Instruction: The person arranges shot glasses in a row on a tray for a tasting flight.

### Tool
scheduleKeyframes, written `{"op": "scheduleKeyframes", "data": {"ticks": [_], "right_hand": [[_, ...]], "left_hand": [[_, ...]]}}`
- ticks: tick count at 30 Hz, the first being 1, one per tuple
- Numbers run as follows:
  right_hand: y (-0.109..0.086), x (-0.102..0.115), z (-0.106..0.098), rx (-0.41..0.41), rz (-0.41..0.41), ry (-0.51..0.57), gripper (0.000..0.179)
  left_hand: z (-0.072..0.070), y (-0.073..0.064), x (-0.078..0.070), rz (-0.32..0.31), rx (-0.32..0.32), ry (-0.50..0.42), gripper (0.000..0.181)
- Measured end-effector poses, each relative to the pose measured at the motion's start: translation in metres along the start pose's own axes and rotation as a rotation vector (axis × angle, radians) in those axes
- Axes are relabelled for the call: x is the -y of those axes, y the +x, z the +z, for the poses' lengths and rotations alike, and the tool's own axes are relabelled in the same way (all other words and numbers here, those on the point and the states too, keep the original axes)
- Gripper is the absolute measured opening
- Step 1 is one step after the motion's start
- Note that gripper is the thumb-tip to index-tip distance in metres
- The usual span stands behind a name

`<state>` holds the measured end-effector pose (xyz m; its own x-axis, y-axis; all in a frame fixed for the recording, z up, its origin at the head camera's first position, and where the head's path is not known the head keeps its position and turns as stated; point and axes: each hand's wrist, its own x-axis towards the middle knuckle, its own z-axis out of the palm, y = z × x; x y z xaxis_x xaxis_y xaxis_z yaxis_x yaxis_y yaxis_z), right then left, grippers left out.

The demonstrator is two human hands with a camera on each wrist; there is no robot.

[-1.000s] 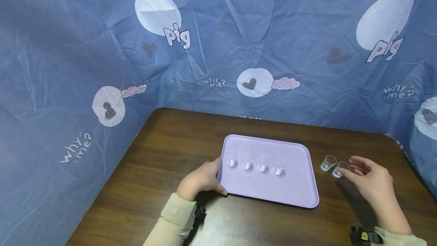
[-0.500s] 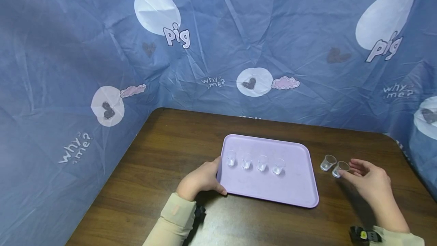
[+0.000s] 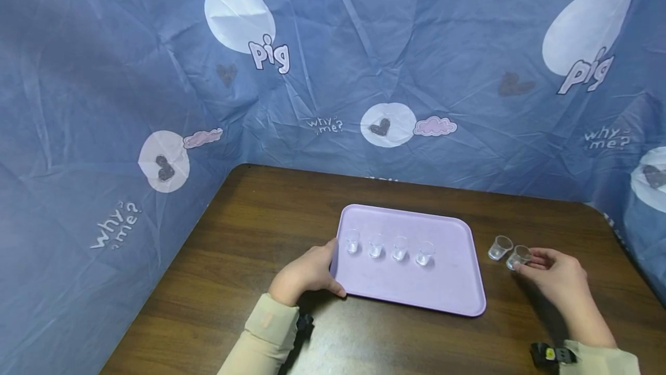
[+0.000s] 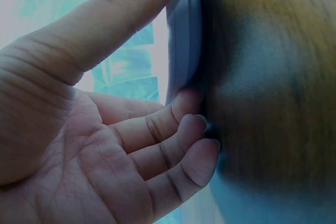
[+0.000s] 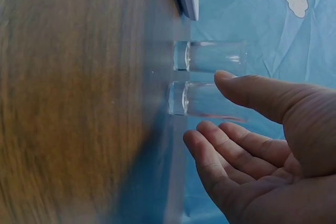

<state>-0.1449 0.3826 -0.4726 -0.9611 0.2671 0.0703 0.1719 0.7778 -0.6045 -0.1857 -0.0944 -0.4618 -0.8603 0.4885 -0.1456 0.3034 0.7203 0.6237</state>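
Observation:
At the left end of a lilac tray, my left hand grips the rim; the left wrist view has the thumb across the edge and the fingertips curled against its outer side. Two small clear shot glasses stand upright on the table to the tray's right. My right hand is around the nearer shot glass, thumb on one side and fingers on the other. In the right wrist view that glass lies between the thumb and loosely bent fingers; contact is unclear. The farther glass stands beside it.
Several more clear shot glasses stand in a row across the tray. The tray's right part is bare lilac surface. Brown wooden table surrounds it. A blue printed cloth hangs behind and on the left side.
My right hand has shifted slightly left, bringing thumb and fingers closer about the nearer shot glass. The glasses, the tray and my left hand have stayed in place.

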Motion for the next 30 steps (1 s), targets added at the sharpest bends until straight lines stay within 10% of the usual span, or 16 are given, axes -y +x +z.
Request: {"op": "scheduleKeyframes", "data": {"ticks": [30], "right_hand": [[0.0015, -0.0026, 0.0075, -0.007, 0.036, -0.024, 0.043]], "left_hand": [[-0.0005, -0.0011, 0.0000, 0.014, -0.009, -0.001, 0.095]]}}
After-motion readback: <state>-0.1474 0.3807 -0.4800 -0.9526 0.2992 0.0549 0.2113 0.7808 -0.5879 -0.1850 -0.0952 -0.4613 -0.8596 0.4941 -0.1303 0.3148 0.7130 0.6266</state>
